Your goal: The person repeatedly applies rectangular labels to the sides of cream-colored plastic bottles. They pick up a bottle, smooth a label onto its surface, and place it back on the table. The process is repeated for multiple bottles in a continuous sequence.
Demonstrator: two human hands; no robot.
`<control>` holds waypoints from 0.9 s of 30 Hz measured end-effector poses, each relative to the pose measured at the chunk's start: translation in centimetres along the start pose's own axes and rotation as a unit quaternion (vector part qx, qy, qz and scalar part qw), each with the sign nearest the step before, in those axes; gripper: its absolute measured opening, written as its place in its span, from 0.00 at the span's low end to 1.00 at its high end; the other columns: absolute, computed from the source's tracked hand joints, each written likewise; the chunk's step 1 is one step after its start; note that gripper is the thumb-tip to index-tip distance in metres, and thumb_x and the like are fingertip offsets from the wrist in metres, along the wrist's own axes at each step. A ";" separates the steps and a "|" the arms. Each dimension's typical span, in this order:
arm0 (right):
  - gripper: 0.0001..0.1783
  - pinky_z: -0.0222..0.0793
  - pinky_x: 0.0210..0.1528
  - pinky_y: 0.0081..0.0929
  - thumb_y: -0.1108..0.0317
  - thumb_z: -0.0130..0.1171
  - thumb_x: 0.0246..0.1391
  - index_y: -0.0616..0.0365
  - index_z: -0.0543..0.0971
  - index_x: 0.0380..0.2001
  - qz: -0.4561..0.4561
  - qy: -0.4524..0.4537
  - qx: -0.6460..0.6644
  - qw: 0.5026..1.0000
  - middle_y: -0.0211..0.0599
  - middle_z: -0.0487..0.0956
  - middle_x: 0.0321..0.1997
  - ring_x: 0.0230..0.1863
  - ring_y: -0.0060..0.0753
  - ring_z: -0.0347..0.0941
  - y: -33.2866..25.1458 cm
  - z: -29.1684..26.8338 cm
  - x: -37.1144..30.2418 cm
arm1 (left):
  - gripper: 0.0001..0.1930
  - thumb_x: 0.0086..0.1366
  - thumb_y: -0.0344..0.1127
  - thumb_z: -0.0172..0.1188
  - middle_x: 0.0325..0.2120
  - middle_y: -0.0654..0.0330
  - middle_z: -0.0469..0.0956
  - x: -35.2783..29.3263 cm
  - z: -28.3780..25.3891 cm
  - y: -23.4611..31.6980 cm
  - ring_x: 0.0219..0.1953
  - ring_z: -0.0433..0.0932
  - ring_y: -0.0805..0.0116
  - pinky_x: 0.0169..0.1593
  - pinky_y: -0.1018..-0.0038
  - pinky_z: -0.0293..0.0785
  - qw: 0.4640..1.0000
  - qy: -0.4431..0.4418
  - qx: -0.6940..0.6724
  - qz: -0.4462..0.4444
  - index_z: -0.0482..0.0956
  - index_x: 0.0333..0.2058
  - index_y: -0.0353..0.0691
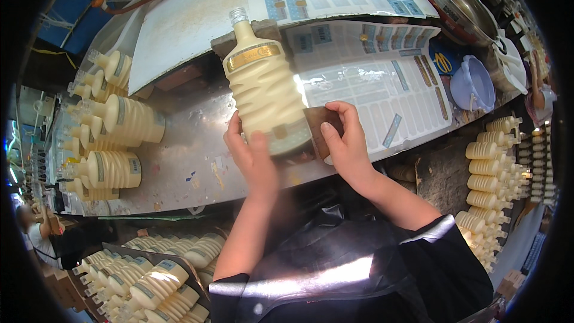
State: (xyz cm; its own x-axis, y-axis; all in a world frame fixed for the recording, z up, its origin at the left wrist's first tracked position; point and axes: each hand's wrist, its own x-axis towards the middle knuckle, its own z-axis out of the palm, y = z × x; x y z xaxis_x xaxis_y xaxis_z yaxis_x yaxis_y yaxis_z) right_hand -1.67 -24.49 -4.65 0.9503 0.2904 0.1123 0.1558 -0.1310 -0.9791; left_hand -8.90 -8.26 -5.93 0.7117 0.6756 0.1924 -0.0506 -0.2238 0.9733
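Note:
A cream bottle with wavy ridges and a clear neck lies in front of me, its neck end leaning on a dark block. A gold label runs across its shoulder, and a pale label sits near its base. My left hand is closed on the bottle's lower left side, thumb on the front; it is slightly blurred. In my right hand is a flat dark brown rectangular piece, pinched between thumb and fingers, its edge against the bottle's lower right side.
Sheets of blue and gold labels cover the bench's right side; more lie on a white board behind. Labelled bottles line the left end. Racks of bottles stand lower left and right. A lilac bucket sits right, near a metal basin.

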 end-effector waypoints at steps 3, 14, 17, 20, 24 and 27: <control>0.21 0.68 0.60 0.25 0.78 0.55 0.63 0.62 0.71 0.58 0.038 -0.036 0.064 0.997 0.34 0.75 0.53 0.53 0.25 0.72 -0.1 -0.9 1.6 | 0.29 0.75 0.42 0.47 0.61 0.51 0.64 0.2 -0.3 -0.3 0.64 0.64 0.60 0.69 0.62 0.57 0.996 0.010 -0.087 -0.036 0.62 0.68 0.31; 0.27 0.74 0.49 0.25 0.55 0.61 0.65 0.64 0.79 0.59 0.196 -0.206 0.076 0.956 0.38 0.85 0.44 0.43 0.21 0.77 -1.5 0.2 3.1 | 0.31 0.79 0.49 0.43 0.67 0.50 0.59 -0.8 -0.7 0.1 0.68 0.62 0.60 0.71 0.64 0.56 0.996 -0.032 0.075 -0.038 0.57 0.70 0.33; 0.26 0.73 0.51 0.25 0.56 0.62 0.65 0.64 0.79 0.59 0.179 -0.192 0.131 0.956 0.38 0.85 0.45 0.45 0.20 0.76 -0.8 0.5 2.8 | 0.31 0.79 0.48 0.44 0.67 0.50 0.59 -0.9 -0.7 -0.5 0.68 0.61 0.60 0.71 0.64 0.55 0.998 -0.036 0.024 -0.039 0.57 0.70 0.32; 0.26 0.73 0.52 0.24 0.57 0.62 0.65 0.64 0.80 0.59 0.181 -0.181 0.160 0.953 0.36 0.84 0.46 0.46 0.19 0.76 -0.5 0.7 2.6 | 0.30 0.79 0.48 0.43 0.67 0.50 0.60 -0.9 -0.7 -1.0 0.68 0.62 0.60 0.71 0.65 0.56 0.999 -0.032 0.002 -0.039 0.58 0.70 0.32; 0.24 0.73 0.51 0.25 0.58 0.61 0.67 0.63 0.81 0.58 0.163 -0.170 0.159 0.959 0.33 0.84 0.47 0.46 0.19 0.76 -0.2 0.8 2.5 | 0.32 0.76 0.50 0.48 0.65 0.48 0.63 -0.6 -0.6 -0.5 0.67 0.62 0.56 0.70 0.60 0.56 0.991 -0.014 -0.103 -0.088 0.61 0.68 0.31; 0.21 0.72 0.36 0.16 0.61 0.52 0.72 0.62 0.78 0.61 0.257 -0.175 0.142 0.940 0.30 0.81 0.42 0.38 0.15 0.74 -2.3 -0.5 3.5 | 0.30 0.77 0.49 0.48 0.66 0.50 0.63 -0.3 -1.6 -0.8 0.64 0.68 0.60 0.68 0.64 0.63 0.969 -0.046 -0.211 -0.123 0.63 0.68 0.32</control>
State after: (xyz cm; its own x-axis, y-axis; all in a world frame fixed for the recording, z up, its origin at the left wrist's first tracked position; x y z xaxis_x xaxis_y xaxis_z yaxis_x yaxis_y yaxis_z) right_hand 1.42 -23.65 -1.87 0.7263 0.5581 -0.4014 -0.4244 -0.0954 -0.9005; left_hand -10.18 -7.22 -6.53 0.7971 0.6023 -0.0441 -0.1408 0.2563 0.9563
